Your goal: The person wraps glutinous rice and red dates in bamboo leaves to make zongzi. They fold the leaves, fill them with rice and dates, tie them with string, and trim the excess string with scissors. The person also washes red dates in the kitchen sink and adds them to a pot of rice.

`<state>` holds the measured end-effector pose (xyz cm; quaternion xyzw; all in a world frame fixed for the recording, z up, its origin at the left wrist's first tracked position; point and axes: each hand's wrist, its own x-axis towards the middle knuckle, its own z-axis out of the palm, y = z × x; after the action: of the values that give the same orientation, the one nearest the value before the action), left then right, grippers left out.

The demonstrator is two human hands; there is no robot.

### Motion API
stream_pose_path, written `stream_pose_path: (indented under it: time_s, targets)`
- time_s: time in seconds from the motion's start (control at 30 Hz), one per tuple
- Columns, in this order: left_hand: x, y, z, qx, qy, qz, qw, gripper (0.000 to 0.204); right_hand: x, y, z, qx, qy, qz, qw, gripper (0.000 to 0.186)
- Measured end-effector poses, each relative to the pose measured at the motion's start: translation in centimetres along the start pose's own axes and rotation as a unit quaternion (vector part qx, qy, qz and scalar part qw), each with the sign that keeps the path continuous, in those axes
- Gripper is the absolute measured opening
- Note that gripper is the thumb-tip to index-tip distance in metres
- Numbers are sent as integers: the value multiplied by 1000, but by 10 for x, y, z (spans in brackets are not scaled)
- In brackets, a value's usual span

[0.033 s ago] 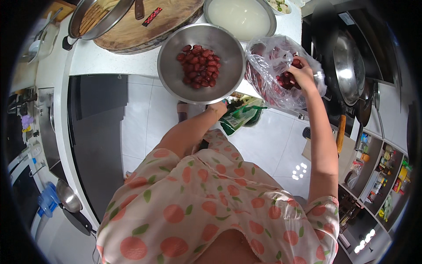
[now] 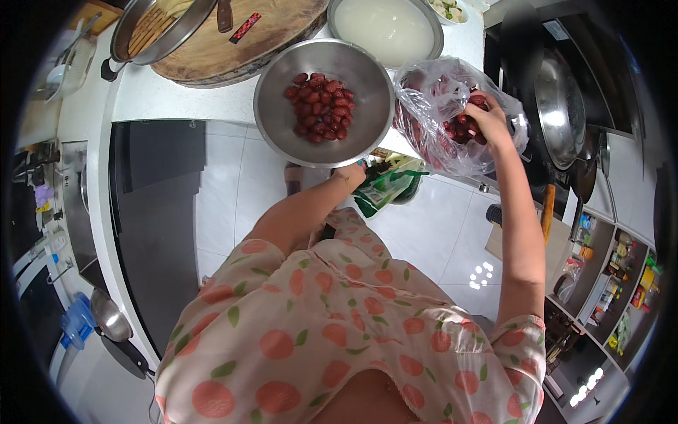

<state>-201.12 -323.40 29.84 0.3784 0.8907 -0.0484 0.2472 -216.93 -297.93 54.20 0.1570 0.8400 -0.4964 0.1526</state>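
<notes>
A steel bowl (image 2: pixel 272 106) with a heap of red dates (image 2: pixel 318 106) on its bottom overhangs the near edge of the counter. My left hand (image 2: pixel 349 174) is at the bowl's near rim, its fingers hidden under the bowl; whether they grip it I cannot see. To the right lies a clear plastic bag (image 2: pixel 431 92) with more red dates inside. My right hand (image 2: pixel 490 121) reaches into its opening, fingers curled round some red dates (image 2: pixel 462 128). The bag's film is crumpled about the wrist and hides part of its contents.
Behind the bowl stand a round wooden board (image 2: pixel 282 28) with a dark-handled knife (image 2: pixel 224 15), and a basin of cloudy liquid (image 2: pixel 385 32). A pot (image 2: pixel 152 49) is at the far left, a wok (image 2: pixel 558 106) at the right. Below the counter edge is a green-and-clear bag (image 2: pixel 388 187).
Almost nothing differs. My right hand has shifted slightly to the right inside the bag, and the bag's film has moved a little with it.
</notes>
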Motion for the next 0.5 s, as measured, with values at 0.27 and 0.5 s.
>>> stream_pose_path:
  time_s: [0.27, 0.5]
  targets:
    - [-106, -12, -66, -190, 168, -57, 966, 16, -70, -73, -7, 245, -92, 66, 963, 37]
    - [-207, -28, -60, -407, 228, -185, 865, 16, -93, -150, 67, 189, -309, -97, 927, 43]
